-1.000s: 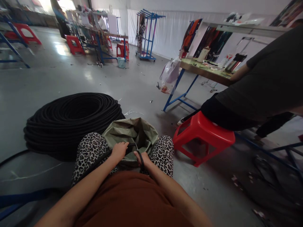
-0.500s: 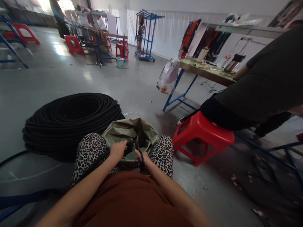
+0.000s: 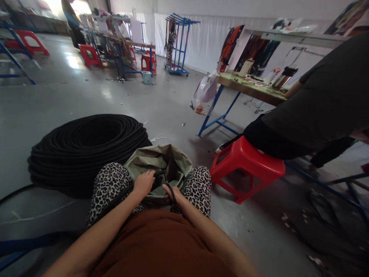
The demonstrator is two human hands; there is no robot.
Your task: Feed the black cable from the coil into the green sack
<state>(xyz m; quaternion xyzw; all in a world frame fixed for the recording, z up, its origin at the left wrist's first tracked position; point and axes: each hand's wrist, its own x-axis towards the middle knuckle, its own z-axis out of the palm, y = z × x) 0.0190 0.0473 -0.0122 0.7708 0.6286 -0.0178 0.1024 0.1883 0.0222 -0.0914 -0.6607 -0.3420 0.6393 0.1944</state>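
Observation:
I sit with an olive-green bag open between my knees. My left hand grips a black hose that runs back over my left thigh. My right hand is closed on a dark tool with black handles at the bag's mouth; the tool is mostly hidden by my fingers. The two hands nearly touch over the bag's near rim. A big coil of the same black hose lies on the floor to the left of my knee.
A person in a dark shirt sits on a red plastic stool close on my right, at a blue-legged table with a plastic bag hanging off it. Blue racks, red stools and another person stand far back. Grey floor lies ahead.
My hands have barely shifted; the right hand has edged slightly toward the left one over the bag. The view has tilted a little.

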